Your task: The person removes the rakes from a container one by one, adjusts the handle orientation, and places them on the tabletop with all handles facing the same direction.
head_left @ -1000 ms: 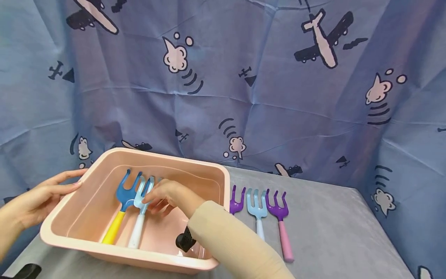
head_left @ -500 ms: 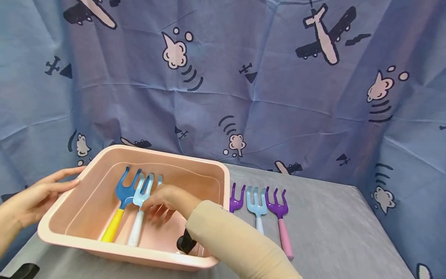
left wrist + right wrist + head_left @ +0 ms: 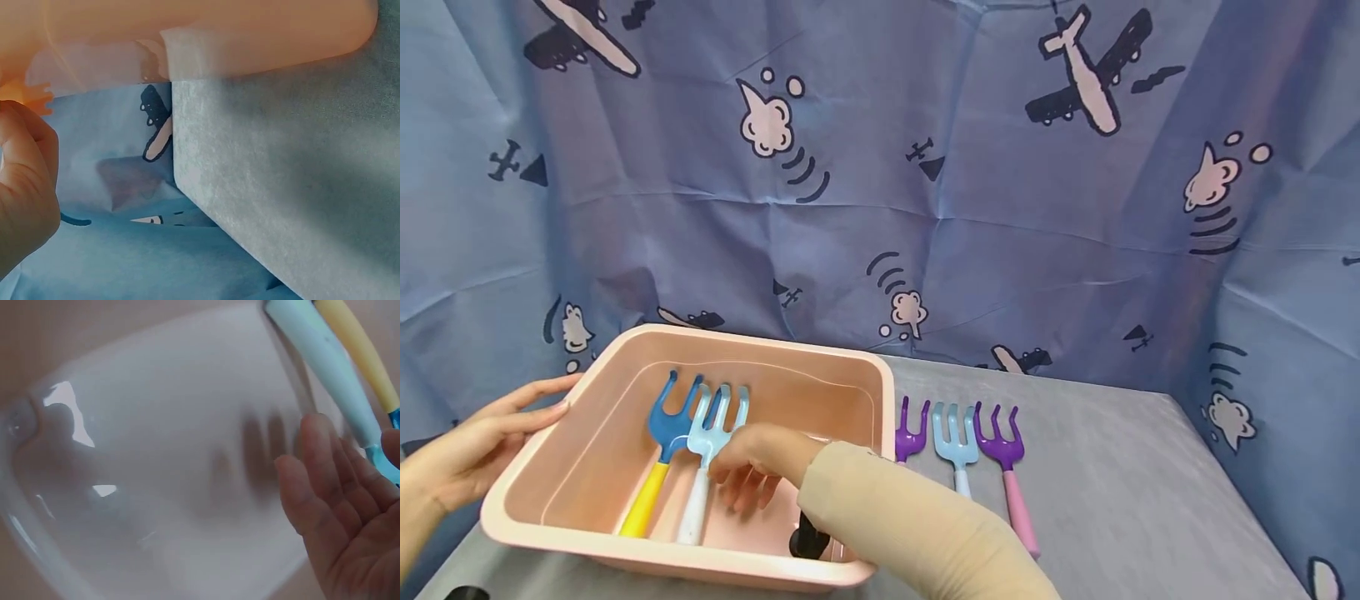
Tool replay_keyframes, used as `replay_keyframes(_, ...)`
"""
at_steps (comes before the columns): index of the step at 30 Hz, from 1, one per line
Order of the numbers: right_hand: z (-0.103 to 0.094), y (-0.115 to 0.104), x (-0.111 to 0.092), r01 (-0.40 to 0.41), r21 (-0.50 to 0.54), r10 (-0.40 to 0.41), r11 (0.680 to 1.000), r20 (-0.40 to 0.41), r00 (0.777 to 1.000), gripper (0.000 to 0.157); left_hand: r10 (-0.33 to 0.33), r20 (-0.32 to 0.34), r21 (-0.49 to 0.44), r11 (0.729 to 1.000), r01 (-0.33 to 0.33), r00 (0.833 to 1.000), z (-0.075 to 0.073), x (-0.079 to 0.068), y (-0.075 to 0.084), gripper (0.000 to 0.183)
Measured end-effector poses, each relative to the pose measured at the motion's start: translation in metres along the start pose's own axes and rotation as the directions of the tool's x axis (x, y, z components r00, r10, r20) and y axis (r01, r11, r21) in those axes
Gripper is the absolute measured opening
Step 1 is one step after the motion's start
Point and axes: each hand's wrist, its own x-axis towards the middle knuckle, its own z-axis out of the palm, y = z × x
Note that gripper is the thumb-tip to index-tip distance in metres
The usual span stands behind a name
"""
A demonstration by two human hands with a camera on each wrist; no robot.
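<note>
A pale pink plastic basin (image 3: 820, 346) sits tilted, with my left hand (image 3: 478, 446) gripping its left rim. That hand (image 3: 25, 181) shows at the left edge of the left wrist view, its fingertips at the rim. Inside the basin lie a blue garden hand fork (image 3: 647, 492) with a yellow handle and a light blue garden hand fork (image 3: 696, 500) with a pale handle, side by side. My right hand (image 3: 756, 462) is inside the basin, just right of the light blue fork's neck. Its fingers (image 3: 322, 456) are loosely extended in the right wrist view, around nothing.
Right of the basin on the grey cloth-covered table (image 3: 1120, 483) lie a purple fork (image 3: 912, 437) partly hidden by the basin, a light blue fork (image 3: 957, 450), and a purple fork with a pink handle (image 3: 1000, 450). A blue patterned curtain (image 3: 850, 208) hangs behind.
My right hand has drawn back slightly down from the light blue fork's head, uncovering more of its prongs. The left hand stays on the rim; the forks keep their places.
</note>
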Motion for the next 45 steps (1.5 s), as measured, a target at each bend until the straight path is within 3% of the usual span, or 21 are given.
replay_keyframes(8,0.006,0.003,0.005,-0.032,0.067,0.029,0.997,0.037,0.999,0.020,-0.001,-0.043,0.033,0.999,0.002,0.999,0.001,0.001,0.002,0.045)
replay_keyframes(13,0.012,-0.001,0.006,-0.052,0.053,0.049,0.997,0.066,0.997,0.025,0.011,-0.031,0.039,0.999,-0.010,0.999,0.002,-0.001,0.004,0.045)
replay_keyframes(19,0.020,-0.004,0.009,-0.066,0.036,0.064,0.997,0.055,0.996,0.039,0.012,-0.045,0.061,0.998,-0.009,0.999,0.000,-0.004,0.006,0.045)
replay_keyframes(29,0.020,-0.003,0.010,-0.053,0.036,0.052,0.998,0.034,0.998,0.038,0.031,-0.042,0.079,0.996,-0.027,0.999,0.001,-0.002,0.003,0.045)
replay_keyframes(35,0.020,-0.004,0.013,-0.041,0.049,0.043,0.998,-0.045,0.998,0.043,0.029,-0.104,0.149,0.989,-0.013,0.994,0.002,0.001,0.005,0.043)
replay_keyframes(38,0.022,-0.006,0.014,-0.020,0.098,0.032,0.995,-0.122,0.992,0.040,0.028,-0.109,0.153,0.988,-0.011,0.994,0.001,0.001,0.006,0.042)
replay_keyframes(45,0.030,-0.014,0.018,0.078,0.191,-0.016,0.978,-0.309,0.951,0.032,0.028,-0.135,0.151,0.989,-0.007,0.990,-0.001,-0.001,0.002,0.042)
